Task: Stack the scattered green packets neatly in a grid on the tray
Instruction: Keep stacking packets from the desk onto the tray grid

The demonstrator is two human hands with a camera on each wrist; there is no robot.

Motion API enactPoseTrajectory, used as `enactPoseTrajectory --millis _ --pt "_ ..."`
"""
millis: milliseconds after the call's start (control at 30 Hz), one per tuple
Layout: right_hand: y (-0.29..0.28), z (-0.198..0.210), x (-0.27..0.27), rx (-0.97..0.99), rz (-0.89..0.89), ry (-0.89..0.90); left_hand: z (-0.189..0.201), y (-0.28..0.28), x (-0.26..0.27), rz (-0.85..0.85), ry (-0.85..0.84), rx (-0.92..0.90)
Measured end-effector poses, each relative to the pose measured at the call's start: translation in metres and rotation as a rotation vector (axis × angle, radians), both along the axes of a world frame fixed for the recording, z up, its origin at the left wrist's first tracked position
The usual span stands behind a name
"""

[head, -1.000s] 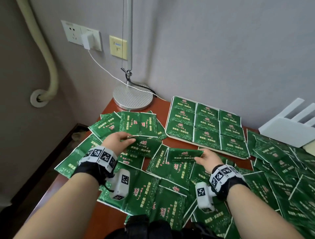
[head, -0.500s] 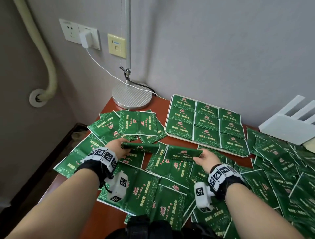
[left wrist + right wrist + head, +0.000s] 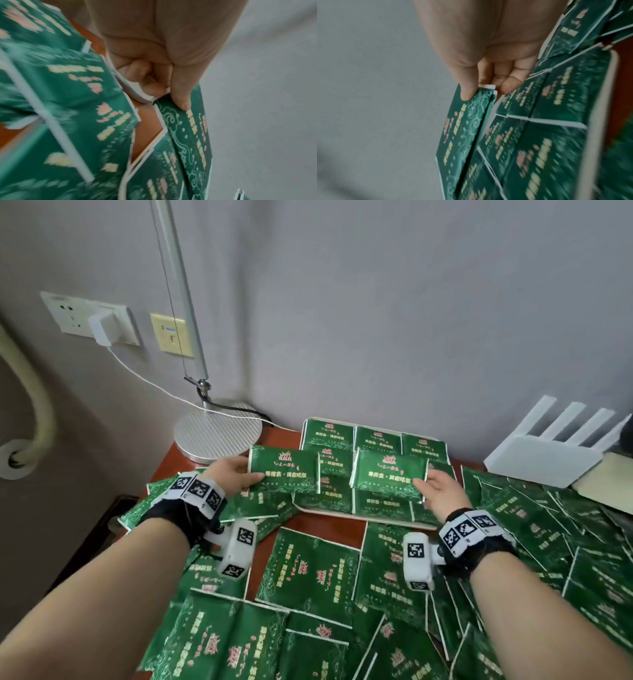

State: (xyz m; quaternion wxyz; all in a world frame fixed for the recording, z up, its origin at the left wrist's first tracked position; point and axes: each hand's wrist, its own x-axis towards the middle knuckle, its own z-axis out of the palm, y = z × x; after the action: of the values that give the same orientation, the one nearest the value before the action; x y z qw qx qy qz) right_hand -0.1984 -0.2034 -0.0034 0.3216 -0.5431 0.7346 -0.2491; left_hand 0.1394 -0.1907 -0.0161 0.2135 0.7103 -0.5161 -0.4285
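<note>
My left hand (image 3: 236, 474) pinches one green packet (image 3: 284, 470) by its left edge and holds it in the air at the tray's left end. In the left wrist view the thumb (image 3: 181, 93) lies on that packet (image 3: 190, 135). My right hand (image 3: 435, 491) pinches a second green packet (image 3: 388, 474) by its right edge, above the middle of the tray (image 3: 329, 511). The right wrist view shows the thumb (image 3: 467, 90) on top of this packet (image 3: 460, 129). Packets lie in a grid on the tray.
Many loose green packets (image 3: 308, 570) cover the red-brown table (image 3: 325, 525) in front and to the right. A round lamp base (image 3: 217, 429) with a cable stands at the back left. A white router (image 3: 544, 453) sits at the back right.
Both hands have lifted their packets off the pile and carried them forward over the tray. The packets now face up, where before they showed edge-on.
</note>
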Motion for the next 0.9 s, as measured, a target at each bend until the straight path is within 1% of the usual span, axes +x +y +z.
enactPoseTrajectory --millis 133,233,333,433,533,633,700,833,900 --pt "-0.048 0.009 -0.023 -0.044 -0.059 -0.020 0.009 -0.058 -0.027 -0.035 -0.043 -0.036" --pt "-0.090 0.008 -0.034 -0.033 -0.029 -0.007 0.009 -0.105 -0.049 -0.060 -0.116 -0.037" --pt "-0.126 -0.006 -0.038 -0.031 -0.006 -0.024 -0.001 -0.142 -0.066 -0.079 -0.157 -0.016" --pt "-0.159 -0.031 -0.038 0.029 0.012 -0.029 -0.021 -0.169 -0.076 -0.057 -0.161 0.012" --pt "-0.182 -0.056 -0.038 0.090 0.031 -0.025 -0.041 -0.186 -0.079 -0.016 -0.160 0.050" --pt "-0.194 -0.075 -0.040 0.120 -0.028 -0.008 -0.054 -0.197 -0.078 -0.008 -0.194 0.085" --pt "-0.196 -0.082 -0.041 0.140 -0.062 0.003 -0.058 -0.201 -0.077 0.001 -0.195 0.097" --pt "-0.199 -0.093 -0.042 0.103 -0.100 0.015 -0.063 -0.207 -0.078 0.064 -0.096 0.110" --pt "-0.200 -0.095 -0.042 0.095 -0.113 0.017 -0.064 -0.209 -0.077 0.069 -0.106 0.118"
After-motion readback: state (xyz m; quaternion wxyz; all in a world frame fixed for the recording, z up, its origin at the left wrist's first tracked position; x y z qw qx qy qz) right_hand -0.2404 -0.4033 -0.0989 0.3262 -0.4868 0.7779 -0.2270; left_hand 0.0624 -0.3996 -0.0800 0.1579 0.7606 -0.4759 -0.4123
